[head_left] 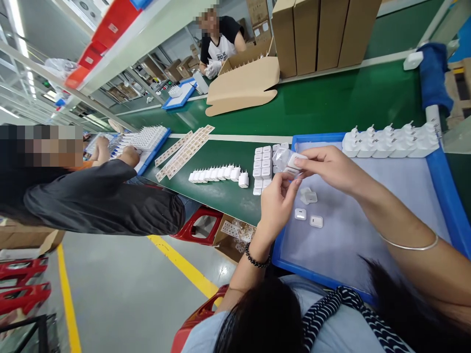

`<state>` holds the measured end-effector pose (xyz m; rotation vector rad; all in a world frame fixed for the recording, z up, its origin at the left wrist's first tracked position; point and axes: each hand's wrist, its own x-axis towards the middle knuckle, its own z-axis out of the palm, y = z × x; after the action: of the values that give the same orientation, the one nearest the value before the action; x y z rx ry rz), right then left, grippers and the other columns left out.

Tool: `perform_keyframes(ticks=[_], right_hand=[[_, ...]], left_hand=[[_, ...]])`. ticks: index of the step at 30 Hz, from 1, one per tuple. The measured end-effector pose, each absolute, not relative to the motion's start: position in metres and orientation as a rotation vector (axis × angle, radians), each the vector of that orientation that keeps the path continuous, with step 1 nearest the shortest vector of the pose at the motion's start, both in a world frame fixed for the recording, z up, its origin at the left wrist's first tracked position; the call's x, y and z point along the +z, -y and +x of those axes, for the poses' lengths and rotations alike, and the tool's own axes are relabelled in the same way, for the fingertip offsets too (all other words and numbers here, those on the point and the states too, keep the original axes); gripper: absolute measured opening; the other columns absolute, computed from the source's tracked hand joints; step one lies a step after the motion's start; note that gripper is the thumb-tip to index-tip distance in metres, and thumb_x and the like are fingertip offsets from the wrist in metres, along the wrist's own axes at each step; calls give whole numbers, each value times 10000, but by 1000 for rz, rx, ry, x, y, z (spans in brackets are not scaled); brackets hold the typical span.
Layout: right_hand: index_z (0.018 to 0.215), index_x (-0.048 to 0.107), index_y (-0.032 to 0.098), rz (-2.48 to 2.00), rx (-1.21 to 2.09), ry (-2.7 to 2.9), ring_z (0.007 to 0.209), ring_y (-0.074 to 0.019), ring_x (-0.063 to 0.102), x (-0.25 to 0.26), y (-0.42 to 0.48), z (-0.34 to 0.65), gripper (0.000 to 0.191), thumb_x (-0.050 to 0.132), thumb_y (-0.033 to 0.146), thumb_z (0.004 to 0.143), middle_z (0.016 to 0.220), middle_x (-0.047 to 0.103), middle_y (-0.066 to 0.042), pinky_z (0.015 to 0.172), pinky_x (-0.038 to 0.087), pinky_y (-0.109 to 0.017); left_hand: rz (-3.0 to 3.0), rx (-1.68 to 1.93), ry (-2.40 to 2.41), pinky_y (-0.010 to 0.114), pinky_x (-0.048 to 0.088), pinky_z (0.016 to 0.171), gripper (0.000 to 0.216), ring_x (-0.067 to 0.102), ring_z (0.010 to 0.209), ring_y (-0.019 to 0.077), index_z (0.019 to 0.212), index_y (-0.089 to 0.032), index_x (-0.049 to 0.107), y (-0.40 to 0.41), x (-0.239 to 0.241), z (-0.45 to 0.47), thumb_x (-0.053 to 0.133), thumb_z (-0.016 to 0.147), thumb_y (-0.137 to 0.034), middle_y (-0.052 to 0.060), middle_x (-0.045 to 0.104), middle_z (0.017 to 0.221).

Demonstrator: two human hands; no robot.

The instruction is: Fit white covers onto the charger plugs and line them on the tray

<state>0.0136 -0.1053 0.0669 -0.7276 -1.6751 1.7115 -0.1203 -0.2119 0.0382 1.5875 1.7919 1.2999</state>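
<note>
Above the left edge of the blue-rimmed tray (382, 206), both of my hands meet at a small white charger (299, 159) with clear plastic film (282, 158) around its far side. My right hand (331, 169) pinches the charger between thumb and fingers. My left hand (276, 202) is closed at its near lower side, thumb and fingertips together; part of the grip is hidden. On the tray below lie loose white charger pieces (316, 221) and a clear plastic-wrapped piece (308, 196). Just beyond my left hand stands a block of stacked white chargers (262, 164).
Chargers with upright pins (392, 139) fill the tray's far right corner. A row of chargers (215, 174) and label strips (187, 152) lie to the left. A co-worker's dark sleeve (103, 196) is at left; another person (221, 44) sits opposite behind cardboard (245, 86).
</note>
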Motion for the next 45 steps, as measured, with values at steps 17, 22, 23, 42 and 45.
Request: perform_keyframes(ticks=[17, 22, 23, 42, 45], right_hand=[[649, 718, 183, -575, 2031, 1635, 695, -182, 615, 64, 118, 1, 435, 798, 608, 696, 710, 687, -47, 710, 503, -331], [664, 738, 177, -636, 2041, 1640, 675, -163, 579, 66, 113, 5, 409, 814, 579, 680, 716, 680, -60, 607, 457, -291], [675, 742, 175, -666, 2057, 1607, 683, -162, 574, 67, 111, 8, 396, 825, 563, 667, 740, 682, -65, 575, 440, -280], [697, 759, 213, -929, 1710, 1431, 831, -225, 629, 60, 79, 31, 326, 910, 476, 580, 839, 708, -79, 643, 547, -329], [686, 759, 193, -855, 1855, 1518, 826, -218, 638, 62, 86, 24, 378, 886, 541, 614, 822, 712, -85, 709, 579, -350]], left_hand=[[1679, 1315, -1740, 270, 402, 663, 382, 529, 693, 137, 914, -176, 558, 223, 33, -131, 365, 1039, -481, 26, 612, 782], [1660, 1315, -1679, 254, 345, 596, 416, 449, 598, 112, 771, -186, 497, 227, 32, -134, 377, 1039, -481, -10, 523, 665], [1657, 1325, -1687, 255, 333, 586, 428, 428, 581, 108, 739, -187, 483, 229, 32, -134, 384, 1038, -478, -17, 497, 640], [1374, 919, -1658, 269, 243, 556, 540, 336, 567, 108, 628, -179, 442, 251, 1, -119, 449, 970, -597, -40, 365, 569], [1372, 1026, -1693, 264, 279, 568, 527, 374, 572, 111, 650, -179, 472, 244, 7, -123, 422, 991, -578, -38, 398, 570]])
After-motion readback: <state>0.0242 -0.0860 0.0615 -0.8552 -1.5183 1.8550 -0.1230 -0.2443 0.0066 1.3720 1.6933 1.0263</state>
